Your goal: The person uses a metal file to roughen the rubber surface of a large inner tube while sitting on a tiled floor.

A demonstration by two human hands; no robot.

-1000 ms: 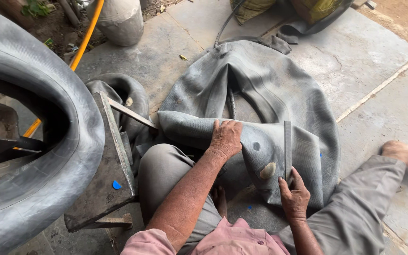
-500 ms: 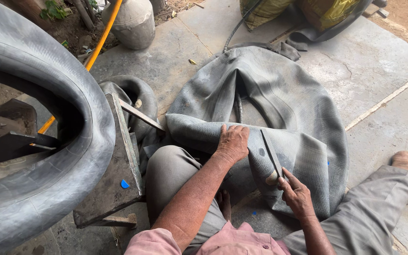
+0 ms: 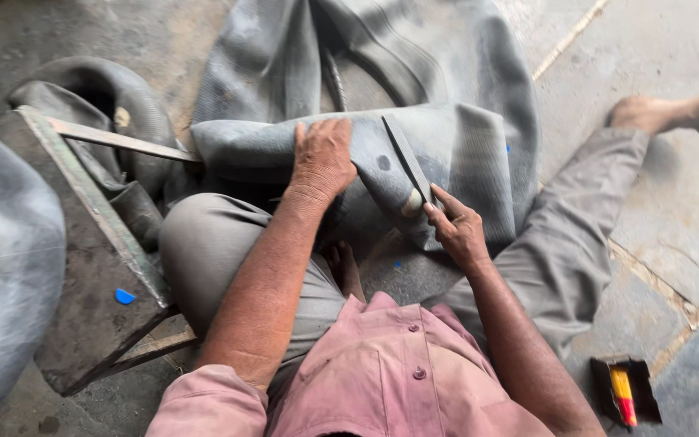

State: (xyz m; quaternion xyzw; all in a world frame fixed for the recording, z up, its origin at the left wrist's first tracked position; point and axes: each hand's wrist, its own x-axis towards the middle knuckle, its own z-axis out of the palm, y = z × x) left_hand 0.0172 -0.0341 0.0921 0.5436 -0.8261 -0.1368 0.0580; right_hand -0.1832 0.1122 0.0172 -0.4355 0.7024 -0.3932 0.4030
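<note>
A person sits on a stone-paved floor [image 3: 673,202], legs spread, with a large grey rubber inner tube [image 3: 446,89] lying slack across the lap and spreading out ahead. To the left, a big tyre [image 3: 2,259] fills the frame edge, and beside it stands a worn metal stand [image 3: 82,267] with a flat bar sticking out toward the tube; a smaller black tube [image 3: 99,89] lies behind it.

The left hand [image 3: 323,158] lies palm down on the folded ridge of the inner tube, fingers spread and pressing the rubber flat rather than gripping it. The right hand [image 3: 456,231] is closed in a pinch around the pale handle of a flat metal file [image 3: 406,162]. The file's long axis runs up and to the left from that hand, its blade lying on the rubber just right of a small dark spot [image 3: 384,163] on the tube. That spot sits between the two hands, nearer the left hand's fingertips, with the file's blade close beside it.

At the lower right, on the floor well apart from the hands, lies a small open black box [image 3: 624,392] holding a yellow-and-red tube. A little blue scrap [image 3: 124,296] rests on the stand, and another blue fleck [image 3: 396,264] shows on the tube near the right wrist.
</note>
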